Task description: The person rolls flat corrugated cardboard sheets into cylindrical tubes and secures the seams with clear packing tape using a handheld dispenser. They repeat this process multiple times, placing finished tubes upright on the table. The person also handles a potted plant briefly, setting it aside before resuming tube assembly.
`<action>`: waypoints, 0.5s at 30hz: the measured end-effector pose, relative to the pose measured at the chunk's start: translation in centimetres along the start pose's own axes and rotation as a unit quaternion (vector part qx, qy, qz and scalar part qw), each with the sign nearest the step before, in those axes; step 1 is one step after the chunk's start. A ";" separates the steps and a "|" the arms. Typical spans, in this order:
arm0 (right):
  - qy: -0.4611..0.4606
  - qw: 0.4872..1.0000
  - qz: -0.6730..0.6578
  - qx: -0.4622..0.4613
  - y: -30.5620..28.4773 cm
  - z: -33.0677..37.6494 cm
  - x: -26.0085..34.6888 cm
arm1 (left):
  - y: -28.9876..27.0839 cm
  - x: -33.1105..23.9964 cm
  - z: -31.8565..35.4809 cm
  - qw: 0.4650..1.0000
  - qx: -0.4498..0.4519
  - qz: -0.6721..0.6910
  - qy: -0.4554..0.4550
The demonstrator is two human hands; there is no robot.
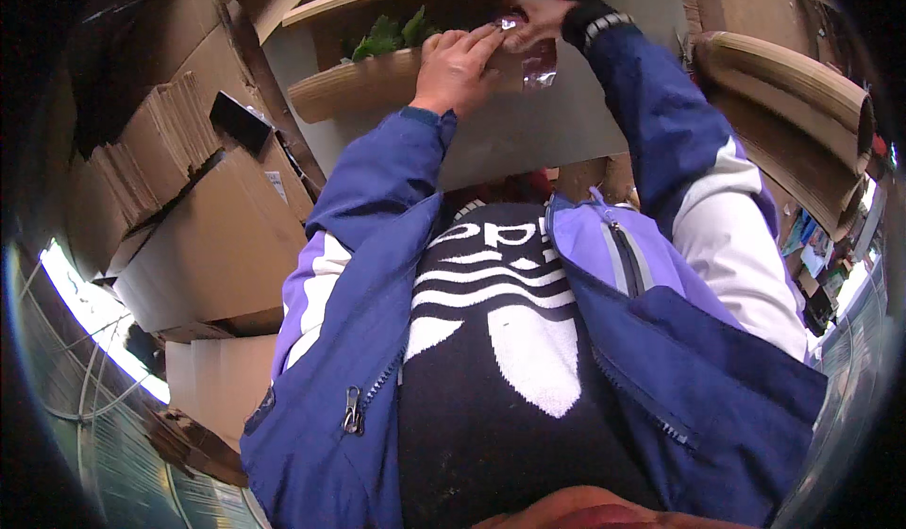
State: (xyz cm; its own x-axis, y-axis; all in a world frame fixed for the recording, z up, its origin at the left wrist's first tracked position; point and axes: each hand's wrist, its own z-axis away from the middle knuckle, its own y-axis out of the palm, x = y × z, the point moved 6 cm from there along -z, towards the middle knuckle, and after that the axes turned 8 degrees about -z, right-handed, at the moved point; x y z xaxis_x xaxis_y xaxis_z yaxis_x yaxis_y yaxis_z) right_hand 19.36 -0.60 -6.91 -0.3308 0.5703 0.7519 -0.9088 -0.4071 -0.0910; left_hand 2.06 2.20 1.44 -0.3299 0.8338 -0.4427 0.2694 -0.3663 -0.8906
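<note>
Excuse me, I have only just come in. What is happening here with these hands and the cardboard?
A person in a blue, purple and white jacket works with both hands at one end of a bent cardboard piece on a grey surface. The left hand lies on its near edge; the right hand is at a shiny reddish film. Green leaves show inside the cardboard. The right hand's exact grip is unclear.

Arms (651,104) — stretched forward | both hands (458,68) (540,24) — close together, palms down
</note>
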 end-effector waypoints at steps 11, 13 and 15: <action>-0.115 0.953 0.181 -0.213 2.9 6.7 1.6 | -0.6 -1.4 1.6 0.995 0.000 0.074 -0.063; -0.079 0.959 0.185 -0.201 3.3 6.9 1.5 | -0.7 -1.5 1.7 0.996 0.006 0.065 -0.066; -0.087 0.956 0.187 -0.210 3.4 7.2 2.0 | -0.7 -1.6 1.5 0.996 0.007 0.069 -0.060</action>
State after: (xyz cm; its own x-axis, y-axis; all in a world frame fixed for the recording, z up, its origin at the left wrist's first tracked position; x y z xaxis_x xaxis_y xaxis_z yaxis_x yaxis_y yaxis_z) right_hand 17.47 -5.98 -1.05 -0.6384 0.2981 0.7096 -0.7693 -0.2162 -0.6012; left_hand 1.00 0.51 2.58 -0.3959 0.7199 -0.5700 0.3073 -0.4811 -0.8210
